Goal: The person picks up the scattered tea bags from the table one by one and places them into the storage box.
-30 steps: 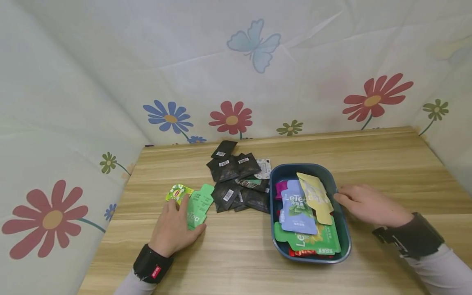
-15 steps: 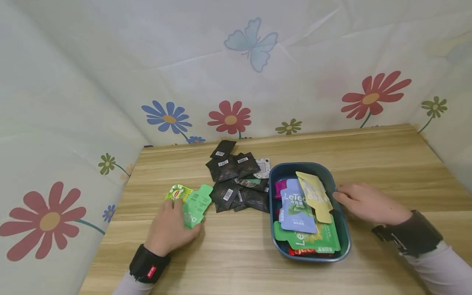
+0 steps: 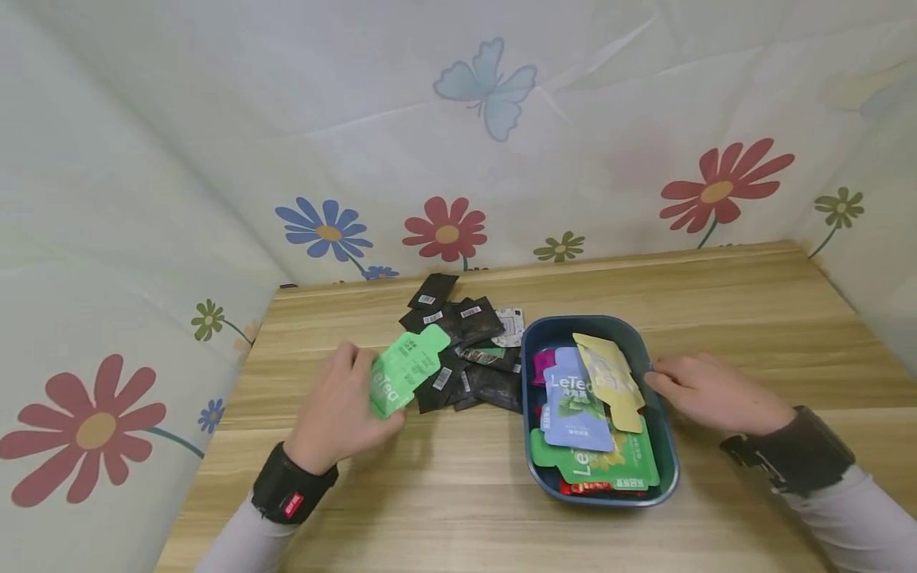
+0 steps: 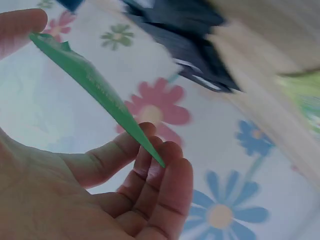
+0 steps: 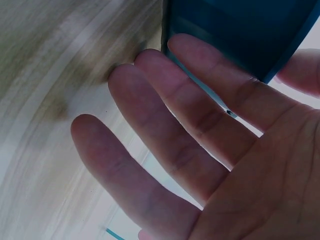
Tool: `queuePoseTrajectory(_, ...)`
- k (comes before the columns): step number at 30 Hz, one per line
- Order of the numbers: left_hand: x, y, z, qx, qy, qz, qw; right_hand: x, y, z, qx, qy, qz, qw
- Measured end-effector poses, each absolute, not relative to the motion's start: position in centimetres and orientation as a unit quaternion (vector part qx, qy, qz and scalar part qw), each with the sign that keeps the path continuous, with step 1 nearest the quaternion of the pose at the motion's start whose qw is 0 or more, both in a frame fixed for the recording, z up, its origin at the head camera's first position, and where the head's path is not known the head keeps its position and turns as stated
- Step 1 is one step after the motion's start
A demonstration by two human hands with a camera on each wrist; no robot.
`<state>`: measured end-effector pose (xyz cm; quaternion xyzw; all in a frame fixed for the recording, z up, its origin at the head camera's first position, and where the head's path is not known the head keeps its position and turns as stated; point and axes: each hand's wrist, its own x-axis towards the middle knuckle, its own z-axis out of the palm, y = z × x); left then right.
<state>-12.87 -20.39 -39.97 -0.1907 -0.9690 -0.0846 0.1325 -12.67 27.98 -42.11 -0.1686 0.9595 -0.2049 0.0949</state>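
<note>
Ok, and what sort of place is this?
Probably an improvised filming corner: a creased white flower-printed sheet hangs behind a light-brown wood-grain tabletop, and two black strap wristbands are being worn.

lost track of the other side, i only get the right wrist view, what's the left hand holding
Observer: The left hand holds a green packet.
Operator: ok and what's on top inside the tub
Observer: A yellow packet partly covers a blue packet.
Operator: anything on the table just left of it
Observer: Yes, a pile of black packets, on its left in the head view.
</note>
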Motion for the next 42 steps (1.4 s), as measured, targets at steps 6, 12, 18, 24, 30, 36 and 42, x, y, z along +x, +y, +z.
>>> queuePoseTrajectory(6,-14.6,-15.7,-38.3,-0.246,-0.957,-0.114,0.102,-12.6,28.0,-42.2,-0.171,0.961,-0.199,0.093)
queuePoseTrajectory(12,-16.2,-10.9,-37.8,-0.280,-0.947,-0.134,0.086,-12.6,27.9,-42.1,-0.178,0.961,-0.192,0.084)
queuePoseTrajectory(18,-17.3,-6.0,-37.6,-0.324,-0.932,-0.144,0.080,-12.6,27.9,-42.1,-0.176,0.961,-0.196,0.090)
queuePoseTrajectory(24,-17.9,-2.2,-37.7,-0.374,-0.914,-0.136,0.079,-12.6,28.0,-42.3,-0.172,0.960,-0.203,0.092)
queuePoseTrajectory(30,-18.4,-0.6,-37.8,-0.383,-0.913,-0.118,0.080,-12.6,28.0,-42.4,-0.166,0.960,-0.205,0.094)
queuePoseTrajectory(36,-18.4,-0.5,-37.7,-0.379,-0.919,-0.099,0.045,-12.6,28.0,-42.3,-0.170,0.960,-0.204,0.092)
queuePoseTrajectory(42,-18.7,-2.5,-38.3,-0.354,-0.930,-0.094,0.018,-12.7,28.1,-42.2,-0.172,0.960,-0.202,0.090)
